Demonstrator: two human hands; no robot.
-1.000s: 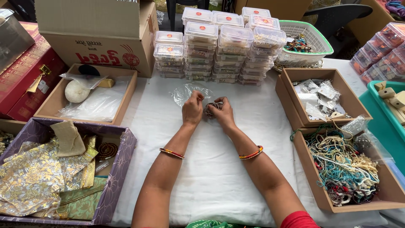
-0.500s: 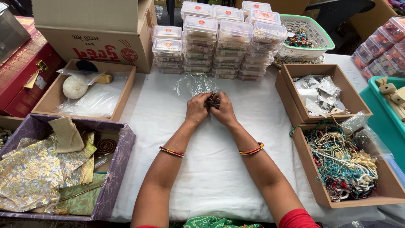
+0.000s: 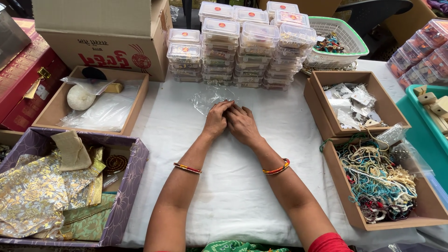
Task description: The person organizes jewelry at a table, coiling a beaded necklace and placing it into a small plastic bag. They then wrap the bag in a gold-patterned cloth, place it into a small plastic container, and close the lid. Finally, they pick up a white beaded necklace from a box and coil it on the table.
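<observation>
While both hands meet mid-cloth in head view, left hand [image 3: 216, 121] and right hand [image 3: 242, 125] touch, fingers curled together over something too small to see; whether they grip it, cannot tell; clear plastic bag [image 3: 208, 98] lies just beyond fingertips, touching them; likely featherlight, limp, slippery, crinkly; best pinched at open edge.
</observation>
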